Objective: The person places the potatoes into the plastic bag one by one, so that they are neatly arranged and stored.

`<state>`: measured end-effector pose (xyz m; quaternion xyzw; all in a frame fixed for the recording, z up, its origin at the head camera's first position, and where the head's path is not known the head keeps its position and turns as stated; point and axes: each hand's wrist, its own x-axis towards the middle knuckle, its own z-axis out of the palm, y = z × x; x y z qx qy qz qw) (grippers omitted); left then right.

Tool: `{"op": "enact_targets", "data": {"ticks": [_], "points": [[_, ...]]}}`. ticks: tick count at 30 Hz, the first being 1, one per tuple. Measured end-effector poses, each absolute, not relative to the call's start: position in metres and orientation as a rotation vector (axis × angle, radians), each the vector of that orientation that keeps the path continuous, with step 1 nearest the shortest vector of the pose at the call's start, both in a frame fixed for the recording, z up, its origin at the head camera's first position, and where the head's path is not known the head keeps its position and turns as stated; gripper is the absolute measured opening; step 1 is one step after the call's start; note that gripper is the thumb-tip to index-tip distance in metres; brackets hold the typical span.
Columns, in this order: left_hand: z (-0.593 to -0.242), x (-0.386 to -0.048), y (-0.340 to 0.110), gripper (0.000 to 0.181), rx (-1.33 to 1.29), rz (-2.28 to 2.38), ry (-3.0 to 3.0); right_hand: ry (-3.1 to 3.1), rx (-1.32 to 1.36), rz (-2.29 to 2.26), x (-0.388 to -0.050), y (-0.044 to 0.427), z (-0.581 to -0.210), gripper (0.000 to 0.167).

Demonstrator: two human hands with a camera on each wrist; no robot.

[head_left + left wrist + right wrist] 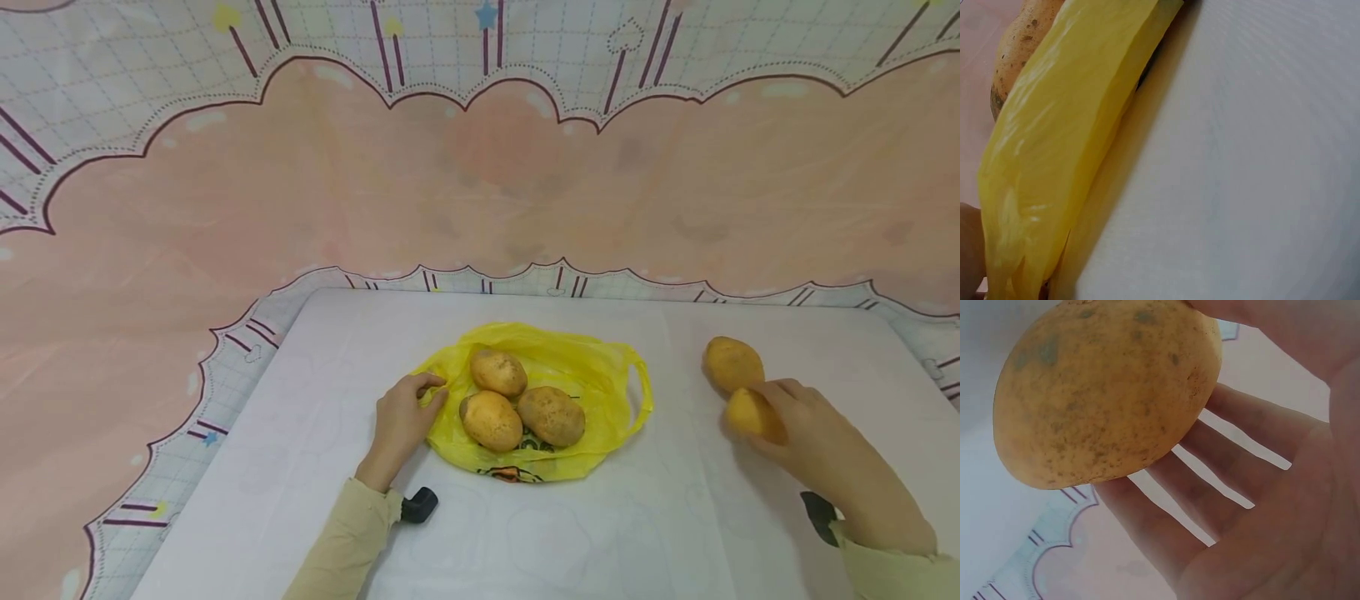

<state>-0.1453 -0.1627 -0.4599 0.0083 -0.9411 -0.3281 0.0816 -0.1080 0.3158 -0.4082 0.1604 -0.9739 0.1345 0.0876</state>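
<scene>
A yellow plastic bag lies spread on the table with three potatoes in its mouth. My left hand pinches the bag's left edge between thumb and fingers; the left wrist view shows the bag's side drawn up, a potato behind it. At the right, my right hand grips a potato, thumb on one side and fingers on the other. Just beyond it another potato rests on the table.
The white tabletop runs under everything. A patterned pink and white cloth hangs behind and beside it. The bag's loop handle points right, toward the two potatoes at that side.
</scene>
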Motion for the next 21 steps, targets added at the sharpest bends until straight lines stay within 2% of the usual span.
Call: {"op": "enact_targets", "data": {"ticks": [21], "points": [[-0.459,-0.145,-0.162,0.022,0.027,-0.992,-2.814,-2.675,0.685,0.414,-0.118,0.296,-0.385,0.067]]}}
